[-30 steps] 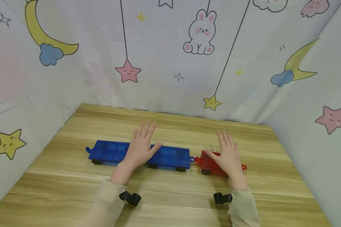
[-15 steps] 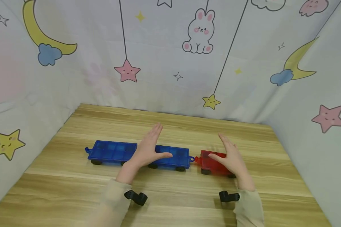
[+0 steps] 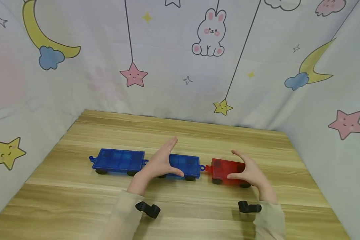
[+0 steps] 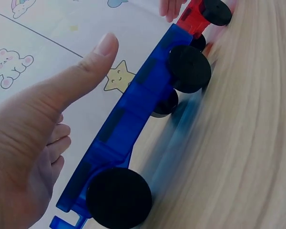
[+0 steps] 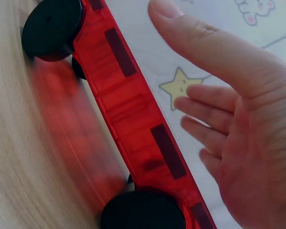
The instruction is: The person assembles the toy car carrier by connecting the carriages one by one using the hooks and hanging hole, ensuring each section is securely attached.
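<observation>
My left hand [image 3: 160, 165] hovers over the middle blue toy train car [image 3: 186, 166], thumb on the near side and fingers reaching past the far side. In the left wrist view a gap shows between the thumb [image 4: 88, 69] and this car. My right hand [image 3: 252, 171] is held the same way over the right end of a red toy train car [image 3: 223, 168]. Its thumb and fingers stand apart from the red side wall [image 5: 128, 105] in the right wrist view. The middle car's ring [image 3: 202, 167] meets the red car's hook [image 3: 208, 169].
A second blue toy train car [image 3: 118, 160] stands at the left end of the row, its hook [image 3: 92, 159] pointing left. All the cars have black wheels on a wood-grain table [image 3: 180, 206]. A printed white curtain [image 3: 168, 96] encloses the back and sides.
Both hands have turned from flat and spread to a thumb-and-fingers C shape. They have shifted right and come nearer the cars. The cars stay in place.
</observation>
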Demonstrator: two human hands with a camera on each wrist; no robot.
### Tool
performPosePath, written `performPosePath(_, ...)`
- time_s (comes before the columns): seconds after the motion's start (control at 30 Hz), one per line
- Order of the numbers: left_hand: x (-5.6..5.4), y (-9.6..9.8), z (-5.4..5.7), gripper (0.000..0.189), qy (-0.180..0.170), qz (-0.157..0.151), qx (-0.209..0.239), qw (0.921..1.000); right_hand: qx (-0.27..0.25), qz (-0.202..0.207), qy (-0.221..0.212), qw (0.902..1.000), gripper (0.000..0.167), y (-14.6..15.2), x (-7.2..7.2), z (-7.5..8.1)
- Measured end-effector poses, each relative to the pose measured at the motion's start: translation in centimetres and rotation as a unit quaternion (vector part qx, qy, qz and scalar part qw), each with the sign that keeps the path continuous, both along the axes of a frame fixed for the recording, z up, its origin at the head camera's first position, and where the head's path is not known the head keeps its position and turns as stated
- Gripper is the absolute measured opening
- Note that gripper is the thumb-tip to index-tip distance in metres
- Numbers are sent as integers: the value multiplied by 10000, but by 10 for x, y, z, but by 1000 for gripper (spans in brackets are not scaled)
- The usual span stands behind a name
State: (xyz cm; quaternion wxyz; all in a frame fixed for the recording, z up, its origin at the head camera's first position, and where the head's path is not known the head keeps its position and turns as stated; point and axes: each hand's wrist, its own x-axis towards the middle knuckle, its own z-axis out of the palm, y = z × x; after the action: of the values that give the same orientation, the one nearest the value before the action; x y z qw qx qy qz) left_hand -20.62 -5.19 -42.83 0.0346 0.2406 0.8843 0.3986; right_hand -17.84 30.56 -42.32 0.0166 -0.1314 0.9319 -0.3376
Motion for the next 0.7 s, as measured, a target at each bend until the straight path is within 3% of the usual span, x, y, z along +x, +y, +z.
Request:
performPosePath(0.17,2,2,0,120,-139,-23,-42,9999,-183,183,-175,9995,91,7,1,1)
performPosePath(0.37,2,3,-4,112,-270,-39,-134,9995,-49,360,-195,9991,88,8,0,-1)
performPosePath(0.7,4,4,-4,109,-246,-58,-318,9992,54,376,-322,9988,88,9,-1,-4)
